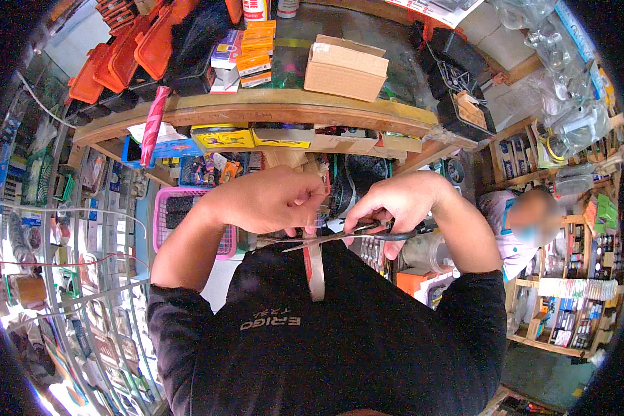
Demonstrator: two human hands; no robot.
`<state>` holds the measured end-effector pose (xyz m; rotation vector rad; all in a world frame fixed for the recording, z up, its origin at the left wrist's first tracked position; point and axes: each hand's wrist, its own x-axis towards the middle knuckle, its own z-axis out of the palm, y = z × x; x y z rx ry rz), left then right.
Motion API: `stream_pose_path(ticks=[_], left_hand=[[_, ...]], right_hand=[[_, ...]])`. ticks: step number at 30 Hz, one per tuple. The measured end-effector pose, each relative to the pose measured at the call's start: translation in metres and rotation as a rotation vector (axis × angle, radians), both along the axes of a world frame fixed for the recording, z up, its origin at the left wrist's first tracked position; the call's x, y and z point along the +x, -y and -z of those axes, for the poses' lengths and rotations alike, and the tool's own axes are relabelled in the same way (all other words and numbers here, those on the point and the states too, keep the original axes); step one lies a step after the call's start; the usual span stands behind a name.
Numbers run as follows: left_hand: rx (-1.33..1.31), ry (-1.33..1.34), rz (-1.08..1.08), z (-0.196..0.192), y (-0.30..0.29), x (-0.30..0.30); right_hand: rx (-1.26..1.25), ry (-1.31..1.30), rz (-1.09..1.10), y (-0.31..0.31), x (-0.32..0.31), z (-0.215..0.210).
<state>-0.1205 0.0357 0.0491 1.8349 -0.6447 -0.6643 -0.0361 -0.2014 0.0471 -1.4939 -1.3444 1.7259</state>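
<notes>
In front of my chest, my right hand (403, 201) is closed on a pair of scissors (336, 238) by the dark handles. The metal blades point left, held roughly level. My left hand (274, 200) is closed, with its fingertips pinched just above the blades. From there a narrow whitish strip (315, 274) with some red on it hangs down over my black shirt. The blades cross at the upper part of this strip; whether they have cut into it I cannot tell. The strip's upper end is partly hidden by my left fingers.
A wooden-edged counter (256, 111) stands ahead, bearing a cardboard box (347, 69), small orange boxes (255, 55) and orange-lidded bins (142, 48). Below it are open boxes and a pink basket (161, 218). Another person (513, 232) is at the right by shelves; a glass case (104, 312) stands left.
</notes>
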Motion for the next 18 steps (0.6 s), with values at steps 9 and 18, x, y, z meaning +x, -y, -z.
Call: stream_pose_path(ticks=[9, 18], left_hand=[[0.037, -0.013, 0.038, -0.001, 0.001, -0.001], [0.031, 0.073, -0.002, -0.001, 0.002, -0.003]], right_hand=[[0.029, 0.019, 0.018, 0.003, -0.002, 0.0], [0.0, 0.098, -0.041, -0.002, -0.002, -0.007]])
